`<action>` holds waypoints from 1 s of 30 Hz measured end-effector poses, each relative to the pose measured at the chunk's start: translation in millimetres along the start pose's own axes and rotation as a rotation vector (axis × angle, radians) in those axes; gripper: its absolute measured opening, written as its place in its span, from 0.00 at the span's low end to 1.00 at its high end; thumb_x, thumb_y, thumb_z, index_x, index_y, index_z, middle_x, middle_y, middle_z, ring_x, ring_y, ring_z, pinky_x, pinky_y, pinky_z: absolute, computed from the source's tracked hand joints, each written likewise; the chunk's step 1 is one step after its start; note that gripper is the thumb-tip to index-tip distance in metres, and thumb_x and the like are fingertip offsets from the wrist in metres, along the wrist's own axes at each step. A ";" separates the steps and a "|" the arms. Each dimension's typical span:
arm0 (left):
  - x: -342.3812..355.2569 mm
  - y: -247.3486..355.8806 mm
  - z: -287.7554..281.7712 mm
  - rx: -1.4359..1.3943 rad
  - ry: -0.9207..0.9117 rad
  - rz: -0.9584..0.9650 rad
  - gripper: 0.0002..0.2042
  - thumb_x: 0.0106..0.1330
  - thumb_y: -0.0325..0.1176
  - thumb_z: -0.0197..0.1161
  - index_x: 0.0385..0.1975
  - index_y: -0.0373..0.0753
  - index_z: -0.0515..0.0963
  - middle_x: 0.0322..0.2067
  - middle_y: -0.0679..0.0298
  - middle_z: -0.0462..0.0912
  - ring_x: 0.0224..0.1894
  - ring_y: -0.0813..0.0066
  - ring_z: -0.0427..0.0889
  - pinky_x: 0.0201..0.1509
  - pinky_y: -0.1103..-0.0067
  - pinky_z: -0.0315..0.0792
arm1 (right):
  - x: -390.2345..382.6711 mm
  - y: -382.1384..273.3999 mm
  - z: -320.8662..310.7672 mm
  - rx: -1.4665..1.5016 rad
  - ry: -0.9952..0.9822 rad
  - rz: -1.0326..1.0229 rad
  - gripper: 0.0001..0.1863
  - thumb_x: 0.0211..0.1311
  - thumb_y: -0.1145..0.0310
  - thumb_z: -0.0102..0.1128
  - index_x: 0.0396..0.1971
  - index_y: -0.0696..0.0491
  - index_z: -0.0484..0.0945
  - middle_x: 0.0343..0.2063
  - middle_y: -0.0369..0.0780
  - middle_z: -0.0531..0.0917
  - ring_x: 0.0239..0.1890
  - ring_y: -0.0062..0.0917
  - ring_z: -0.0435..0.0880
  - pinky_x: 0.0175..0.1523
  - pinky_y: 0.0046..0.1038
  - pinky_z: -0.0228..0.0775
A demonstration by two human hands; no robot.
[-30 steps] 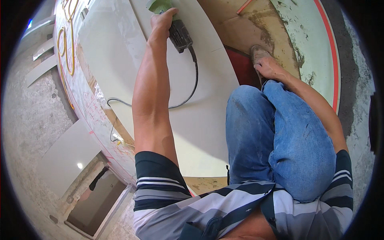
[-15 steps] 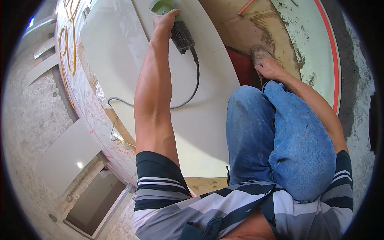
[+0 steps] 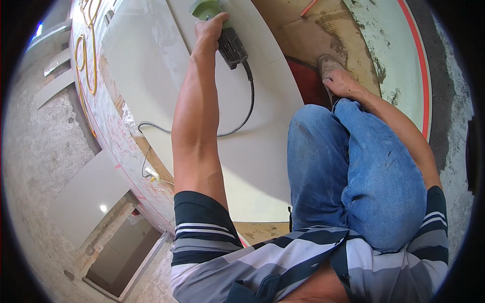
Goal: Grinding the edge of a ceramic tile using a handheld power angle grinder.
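My left hand grips a green and black angle grinder at the far end of a large pale tile that lies flat under me. The grinder's black cord loops back across the tile toward its left edge. My right hand rests beside my raised knee in blue jeans, next to my dusty shoe; its fingers are partly hidden by the knee, and it holds nothing that I can see.
The tile lies on a board with red and yellow markings. More pale tiles lie on the rough concrete floor at the left. A brown board and a red-edged panel are at the far right.
My left hand and the grinder have shifted slightly forward along the tile. The right hand and knee have stayed in place.
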State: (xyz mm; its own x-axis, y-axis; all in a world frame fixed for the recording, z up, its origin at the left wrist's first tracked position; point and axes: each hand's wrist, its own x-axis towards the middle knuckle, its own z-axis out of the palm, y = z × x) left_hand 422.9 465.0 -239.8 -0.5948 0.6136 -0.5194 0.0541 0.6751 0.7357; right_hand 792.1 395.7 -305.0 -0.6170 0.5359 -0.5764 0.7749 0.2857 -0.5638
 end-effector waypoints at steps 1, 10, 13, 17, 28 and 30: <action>-1.9 0.5 -0.8 -0.004 -0.003 -0.006 0.26 0.45 0.36 0.72 0.41 0.24 0.74 0.35 0.53 0.80 0.33 0.65 0.82 0.37 0.73 0.76 | 0.2 0.0 1.1 0.001 -0.002 -0.002 0.18 0.57 0.58 0.51 0.29 0.57 0.82 0.32 0.52 0.81 0.39 0.48 0.79 0.46 0.43 0.70; -8.8 -2.6 3.8 -0.006 0.013 0.001 0.27 0.45 0.36 0.72 0.41 0.23 0.74 0.35 0.52 0.80 0.33 0.64 0.82 0.37 0.71 0.76 | 0.0 5.5 6.0 0.022 0.095 -0.111 0.19 0.56 0.58 0.50 0.26 0.59 0.80 0.29 0.54 0.80 0.35 0.51 0.78 0.43 0.45 0.68; -1.9 -5.9 -10.0 -0.012 0.005 0.008 0.27 0.45 0.36 0.72 0.41 0.23 0.74 0.35 0.52 0.80 0.34 0.64 0.82 0.37 0.71 0.76 | 3.5 -2.6 6.4 0.022 0.111 -0.129 0.18 0.56 0.58 0.50 0.25 0.59 0.80 0.29 0.54 0.80 0.35 0.51 0.78 0.43 0.45 0.68; -4.3 -5.6 -4.0 0.047 0.046 -0.002 0.27 0.45 0.36 0.73 0.41 0.22 0.74 0.36 0.52 0.80 0.33 0.64 0.82 0.37 0.71 0.77 | 4.3 -1.2 5.2 0.004 0.041 -0.030 0.18 0.56 0.58 0.51 0.28 0.59 0.81 0.32 0.54 0.81 0.37 0.49 0.79 0.45 0.44 0.69; -0.8 -8.9 -6.3 0.002 0.001 -0.009 0.26 0.45 0.35 0.72 0.40 0.22 0.75 0.34 0.53 0.80 0.32 0.64 0.82 0.37 0.71 0.77 | 10.0 1.3 9.2 -0.040 -0.007 -0.003 0.19 0.58 0.56 0.50 0.31 0.58 0.82 0.35 0.52 0.81 0.41 0.48 0.79 0.48 0.44 0.69; -2.4 -9.6 -4.5 -0.010 -0.012 -0.002 0.25 0.45 0.35 0.72 0.40 0.23 0.75 0.34 0.53 0.80 0.32 0.64 0.82 0.36 0.71 0.77 | 8.5 1.1 8.5 -0.002 -0.037 0.032 0.20 0.58 0.56 0.50 0.31 0.58 0.82 0.36 0.52 0.81 0.42 0.48 0.79 0.49 0.44 0.69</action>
State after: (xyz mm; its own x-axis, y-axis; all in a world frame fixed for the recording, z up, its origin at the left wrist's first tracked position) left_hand 420.1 455.2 -243.7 -0.5855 0.6170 -0.5258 0.0446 0.6722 0.7390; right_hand 786.5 393.8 -315.5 -0.5963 0.5153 -0.6156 0.7947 0.2701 -0.5436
